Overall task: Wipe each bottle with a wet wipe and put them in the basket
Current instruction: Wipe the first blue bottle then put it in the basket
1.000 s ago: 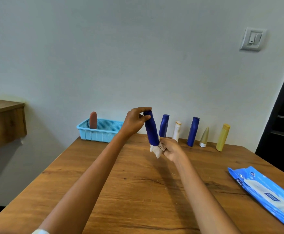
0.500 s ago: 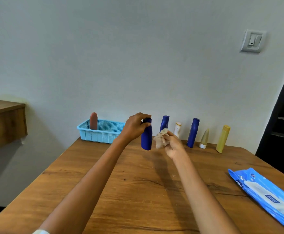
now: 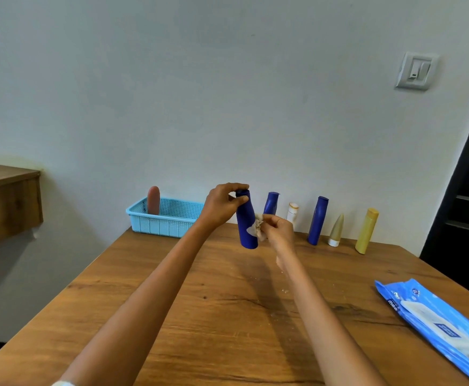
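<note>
A smooth wooden table (image 3: 227, 316) carries a pale blue mesh basket (image 3: 169, 218) at its far left edge. Held above the far middle, a glossy dark blue bottle (image 3: 246, 221) is gripped at its cap by the left hand (image 3: 222, 207). The right hand (image 3: 279, 228) pinches a crumpled wet wipe (image 3: 257, 228) against the bottle's side. Turning the bottle while wiping should cover every side.

Lighting: bright, even, diffuse. My arms cast soft shadows on the table (image 3: 227, 316). Mild glare near the wipes pack (image 3: 439, 327). Focus sharp centrally; wide-angle bending at frame edges.
</note>
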